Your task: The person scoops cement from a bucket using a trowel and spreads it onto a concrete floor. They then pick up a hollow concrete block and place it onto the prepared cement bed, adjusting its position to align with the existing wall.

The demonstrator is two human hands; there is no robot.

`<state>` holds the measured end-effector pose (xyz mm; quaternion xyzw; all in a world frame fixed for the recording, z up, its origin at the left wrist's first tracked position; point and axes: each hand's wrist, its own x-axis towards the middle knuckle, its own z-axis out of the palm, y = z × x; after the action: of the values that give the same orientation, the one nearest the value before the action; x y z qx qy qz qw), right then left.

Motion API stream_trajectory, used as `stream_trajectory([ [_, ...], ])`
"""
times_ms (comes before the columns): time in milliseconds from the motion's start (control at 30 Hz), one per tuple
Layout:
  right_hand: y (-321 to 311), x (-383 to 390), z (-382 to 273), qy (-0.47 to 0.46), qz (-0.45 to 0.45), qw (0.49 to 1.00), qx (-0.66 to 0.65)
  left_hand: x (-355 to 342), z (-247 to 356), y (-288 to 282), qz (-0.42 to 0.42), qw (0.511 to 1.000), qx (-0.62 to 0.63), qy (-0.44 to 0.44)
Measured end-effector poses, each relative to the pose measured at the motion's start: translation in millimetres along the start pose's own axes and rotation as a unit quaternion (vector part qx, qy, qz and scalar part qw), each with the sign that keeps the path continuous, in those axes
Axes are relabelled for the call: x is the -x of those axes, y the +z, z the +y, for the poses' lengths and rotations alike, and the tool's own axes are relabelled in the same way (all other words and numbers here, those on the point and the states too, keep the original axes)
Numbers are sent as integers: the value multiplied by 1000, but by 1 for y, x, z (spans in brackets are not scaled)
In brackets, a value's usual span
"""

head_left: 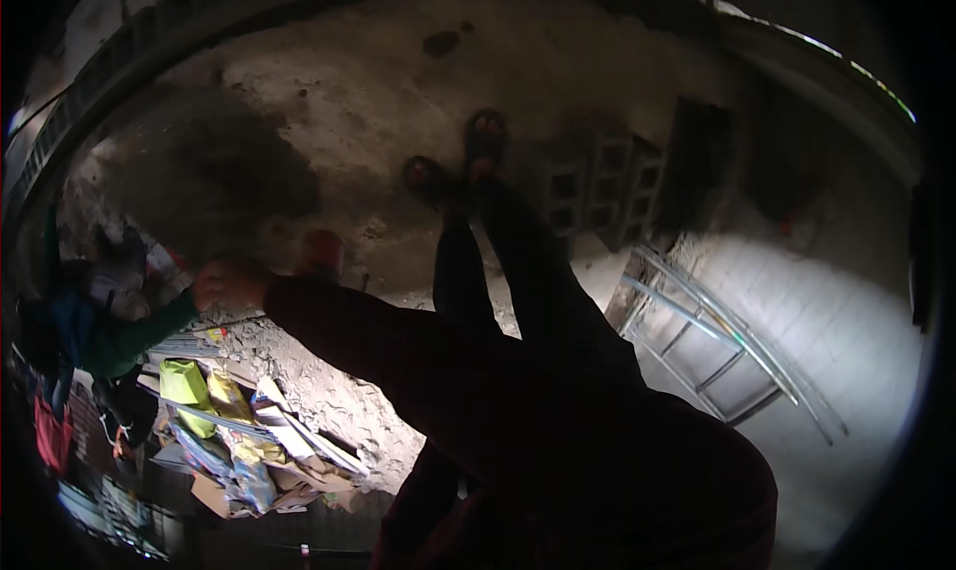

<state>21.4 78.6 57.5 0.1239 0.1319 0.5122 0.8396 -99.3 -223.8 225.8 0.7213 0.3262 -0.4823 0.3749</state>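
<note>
With left hand point(245, 279), seems to meet co-worker's hand point(206, 287) above floor point(388, 82), apparently done reaching, not yet parted, and cannot tell if gripping.

No text, label, number or sign can be read with certainty; much is seen only darkly.
</note>
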Motion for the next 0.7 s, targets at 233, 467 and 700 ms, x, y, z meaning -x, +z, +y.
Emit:
stream_trajectory([
  [233,-36,9,-5,-37,125,943,305,-1,4,-3,-49,996,-74,22],
  [467,8,46,-54,50,150,554,817,-11,3,-9,-59,988,-141,26],
  [700,-48,202,-211,-118,385,547,734,-41,33,-29,-40,969,-226,88],
])
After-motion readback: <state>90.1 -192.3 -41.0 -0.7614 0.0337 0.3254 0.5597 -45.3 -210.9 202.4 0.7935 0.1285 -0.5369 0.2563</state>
